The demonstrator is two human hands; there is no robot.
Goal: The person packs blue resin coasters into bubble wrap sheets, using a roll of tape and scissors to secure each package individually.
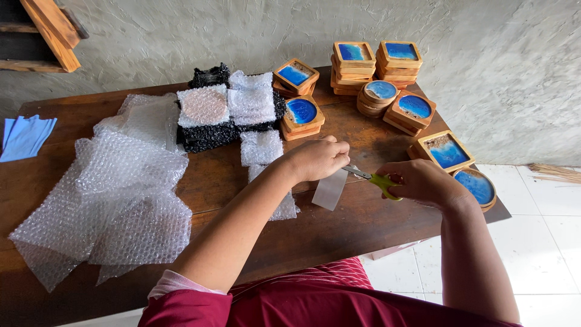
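Head view: the left hand (316,158) sits near the centre of the dark wooden table (339,227), fingers pinched on the upper end of a strip of clear tape (330,189) that hangs down toward 6 o'clock from the fingertips. At 3 o'clock of it, just beside, the right hand (420,181) is closed around the yellow-green handles of a pair of scissors (372,178); the metal blades point toward 9 o'clock and meet the tape's top edge right under the left fingertips. Whether the blades are parted or closed cannot be told.

At 9 o'clock of the left hand, partly under the forearm, lie two small bubble-wrapped parcels (261,147). Further toward 9 o'clock, a big loose heap of bubble wrap sheets (115,200) spreads over the table's left half. At 11 o'clock stands a cluster of wrapped bundles in clear and black bubble wrap (227,109). From 12 to 2 o'clock, wooden coasters with blue resin centres (378,66) stand in stacks, square and round; two more (461,163) lie at 3 o'clock, just beyond the right hand, at the table's edge. A folded light-blue cloth (24,136) rests at the far left edge.
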